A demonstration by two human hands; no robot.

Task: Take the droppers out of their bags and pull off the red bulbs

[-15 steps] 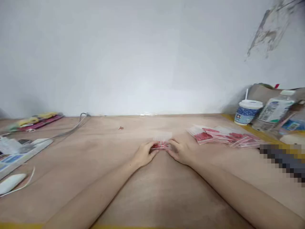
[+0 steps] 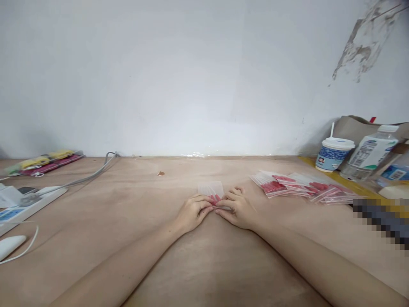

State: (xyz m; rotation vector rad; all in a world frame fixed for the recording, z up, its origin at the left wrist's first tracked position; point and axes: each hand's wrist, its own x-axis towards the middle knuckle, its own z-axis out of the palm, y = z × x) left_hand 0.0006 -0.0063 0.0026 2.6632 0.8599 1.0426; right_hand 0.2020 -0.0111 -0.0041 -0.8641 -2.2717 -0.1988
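A small clear plastic bag with red pieces inside lies on the wooden table in front of me. My left hand pinches its near edge from the left, thumb and fingers together. From the right, my right hand pinches the same edge close beside the left fingertips. The fingers cover part of the bag and some of the red pieces. To the right lies a loose pile of similar clear bags holding red pieces, apart from both hands.
A lidded paper cup with a straw and a plastic bottle stand at the right. On the left are a white power strip, a grey cable, a white mouse and yellow and purple packets. A white wall rises behind.
Both hands have drawn closer together along the bag's near edge. More of the clear bag now shows beyond the fingers. The whole view has shifted slightly.
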